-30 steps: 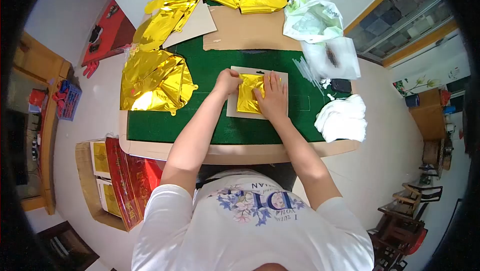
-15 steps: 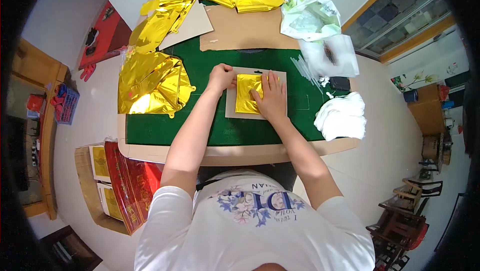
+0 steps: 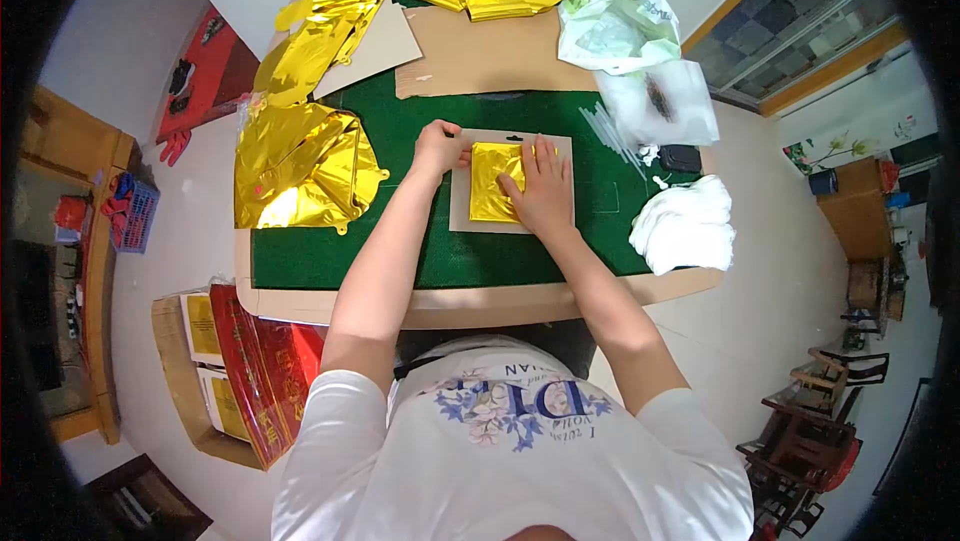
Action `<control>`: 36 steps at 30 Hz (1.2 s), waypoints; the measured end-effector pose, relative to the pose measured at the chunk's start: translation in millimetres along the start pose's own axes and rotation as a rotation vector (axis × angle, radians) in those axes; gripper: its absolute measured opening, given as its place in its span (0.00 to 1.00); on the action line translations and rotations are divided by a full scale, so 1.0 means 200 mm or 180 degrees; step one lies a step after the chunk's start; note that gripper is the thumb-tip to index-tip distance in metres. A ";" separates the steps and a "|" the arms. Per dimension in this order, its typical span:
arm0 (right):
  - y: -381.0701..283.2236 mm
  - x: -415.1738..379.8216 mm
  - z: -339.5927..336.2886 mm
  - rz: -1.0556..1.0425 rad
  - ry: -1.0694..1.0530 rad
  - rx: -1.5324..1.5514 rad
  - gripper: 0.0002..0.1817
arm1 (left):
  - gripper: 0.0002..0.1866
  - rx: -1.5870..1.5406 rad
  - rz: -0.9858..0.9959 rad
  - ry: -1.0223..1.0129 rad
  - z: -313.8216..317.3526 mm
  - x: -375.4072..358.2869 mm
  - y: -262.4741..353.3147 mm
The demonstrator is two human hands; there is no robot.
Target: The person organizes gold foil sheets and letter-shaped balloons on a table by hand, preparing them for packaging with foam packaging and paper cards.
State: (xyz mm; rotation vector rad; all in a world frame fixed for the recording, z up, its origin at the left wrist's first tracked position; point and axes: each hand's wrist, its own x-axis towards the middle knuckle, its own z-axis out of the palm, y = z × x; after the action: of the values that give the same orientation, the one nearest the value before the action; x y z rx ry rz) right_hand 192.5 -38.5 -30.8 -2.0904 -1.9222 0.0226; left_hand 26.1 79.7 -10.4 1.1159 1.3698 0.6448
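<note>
A folded gold foil sheet (image 3: 488, 196) lies as a flat square on a grey-brown cardboard card (image 3: 512, 227) with a hanging slot at its top edge. My right hand (image 3: 545, 189) rests flat on the foil's right side and the card, fingers stretched out and thumb across the foil. At the card's upper left edge is my left hand (image 3: 437, 149), its fingers curled in; whatever they may grip is hidden. Both hands are over the green table mat (image 3: 480, 266).
Crumpled gold foil pieces (image 3: 305, 166) line the table's left and far sides. Cardboard sheets (image 3: 485, 51) lie at the back. Rightward are a plastic bag (image 3: 620, 31), clear sleeves (image 3: 675, 106), a black object (image 3: 681, 158) and a white cloth bundle (image 3: 684, 226). An open carton (image 3: 205, 381) stands on the floor.
Both hands stay almost where they were, the right flat on the foil and the left at the card's edge. The whole view has shifted very slightly.
</note>
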 end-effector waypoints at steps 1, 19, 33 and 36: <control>0.00 0.00 0.00 0.0006 -0.0028 -0.0021 0.39 | 0.13 0.0148 0.0007 -0.0081 0.01 0.01 0.00; -0.01 0.00 -0.02 -0.0054 0.0017 -0.0078 0.35 | 0.10 0.1634 0.1873 0.0863 0.03 -0.13 -0.06; -0.01 0.00 -0.01 -0.0086 0.0029 -0.0122 0.33 | 0.16 0.2523 0.3043 0.0901 -0.06 -0.13 -0.06; 0.00 0.00 -0.01 -0.0108 0.0028 -0.0188 0.33 | 0.10 0.2468 0.2546 0.0242 -0.04 -0.08 -0.04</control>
State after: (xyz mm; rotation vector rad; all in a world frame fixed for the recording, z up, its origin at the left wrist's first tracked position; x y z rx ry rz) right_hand 192.7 -38.2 -28.7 -2.0911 -1.9759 -0.0512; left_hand 14.4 63.8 -9.2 2.3419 1.2326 0.7263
